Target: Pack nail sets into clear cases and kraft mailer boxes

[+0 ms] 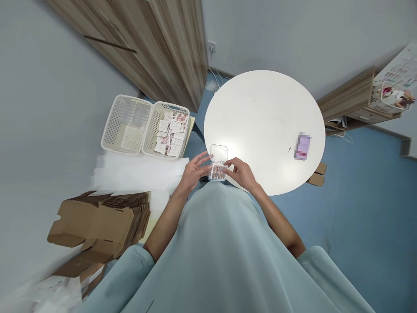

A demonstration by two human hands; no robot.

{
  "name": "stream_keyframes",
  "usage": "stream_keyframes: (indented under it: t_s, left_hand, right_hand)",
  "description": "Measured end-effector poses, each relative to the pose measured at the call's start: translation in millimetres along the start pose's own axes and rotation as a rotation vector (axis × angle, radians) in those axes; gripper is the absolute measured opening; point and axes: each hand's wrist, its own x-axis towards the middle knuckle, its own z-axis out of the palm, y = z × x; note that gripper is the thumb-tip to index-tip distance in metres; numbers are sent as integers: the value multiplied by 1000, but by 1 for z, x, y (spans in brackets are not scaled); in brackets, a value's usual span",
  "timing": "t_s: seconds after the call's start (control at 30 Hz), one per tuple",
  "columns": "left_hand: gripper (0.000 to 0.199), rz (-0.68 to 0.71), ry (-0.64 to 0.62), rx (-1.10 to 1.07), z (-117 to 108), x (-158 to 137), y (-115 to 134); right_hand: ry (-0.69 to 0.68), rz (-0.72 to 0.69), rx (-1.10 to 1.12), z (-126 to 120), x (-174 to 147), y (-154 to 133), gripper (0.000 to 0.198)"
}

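Note:
A small clear plastic case lies with its lid raised at the near edge of the round white table. In its lower half sits a card of press-on nails, set in rows. My left hand is at the case's left side, fingers stretched and apart, their tips touching or almost touching it. From the right, my right hand has its thumb and fingers closed on the card's right edge. Its fingertips cover part of the nails.
The white table carries a blurred purple object. To the left, one white basket holds several nail cards; another holds clear cases. White foam sheets and flattened cardboard boxes lie nearer. A wooden cabinet stands behind.

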Motion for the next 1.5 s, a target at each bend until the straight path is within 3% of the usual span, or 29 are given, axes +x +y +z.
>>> stream_keyframes:
  t_s: [0.23, 0.33, 0.4, 0.47, 0.63, 0.9, 1.17, 1.3, 1.5]
  left_hand:
    - [81, 17, -6, 32, 5, -3, -2]
    - [82, 12, -3, 13, 7, -5, -2]
    - [81, 9, -11, 2, 7, -7, -1]
    - [80, 7, -32, 5, 8, -9, -1]
    - [79, -17, -85, 8, 9, -12, -3]
    - [75, -51, -45, -46, 14, -15, -3]
    - [62, 15, 41, -104, 16, -9, -7]
    - [63, 29, 32, -149, 18, -7, -1]
    - [68, 41, 0, -130, 21, -4, 8]
  right_hand:
    - [19, -7, -49, 4, -6, -2, 20]
    - [154, 6, 74, 0, -4, 0, 24]
    - [272, 83, 171, -5, -1, 3, 30]
    - [304, 182, 267, -11, 3, 6, 39]
    - [208, 277, 438, -13, 13, 9, 49]
    - [289, 161, 469, -8, 10, 2, 49]
    - [181, 30, 458, -26, -15, -13, 32]
    - [130, 31, 469, -24, -27, -10, 28]
    - [125, 76, 490, -17, -36, -3, 37]
